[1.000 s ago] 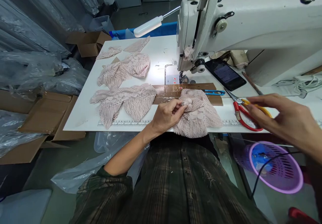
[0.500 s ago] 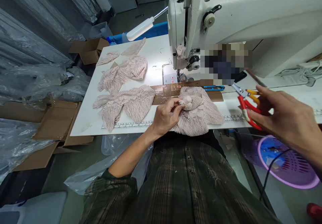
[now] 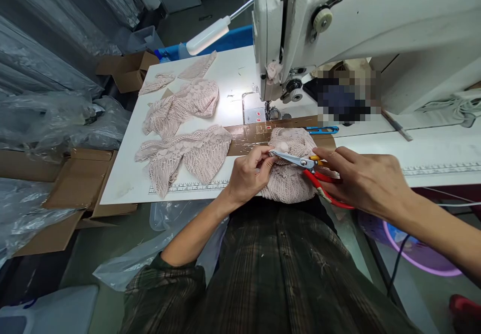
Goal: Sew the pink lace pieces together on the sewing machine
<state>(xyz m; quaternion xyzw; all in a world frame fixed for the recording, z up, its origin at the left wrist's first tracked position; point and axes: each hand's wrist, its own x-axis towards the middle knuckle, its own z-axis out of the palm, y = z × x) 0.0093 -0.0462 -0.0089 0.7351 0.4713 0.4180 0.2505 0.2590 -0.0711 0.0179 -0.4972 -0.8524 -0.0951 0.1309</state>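
My left hand (image 3: 251,175) pinches the edge of a pale pink knit piece (image 3: 287,184) that lies bunched at the table's front edge. In my right hand (image 3: 361,176) are scissors (image 3: 306,163) with red and yellow handles. Their blades point left and their tips reach the fabric beside my left fingertips. Whether the tips touch the cloth or a thread there, I cannot tell. Blue thread snips (image 3: 322,130) lie just behind the knit piece, on a brown strip (image 3: 244,141).
A white sewing machine (image 3: 270,38) stands behind the fabric. More pink knit pieces (image 3: 188,156) lie on the left of the white table (image 3: 124,174). A lamp (image 3: 208,36) leans over the back. Cardboard boxes (image 3: 80,179) sit left, a purple basket (image 3: 424,264) below right.
My right hand has brought the scissors leftward from the table's right side to the fabric at my left fingertips. My left hand keeps its pinch in nearly the same place.
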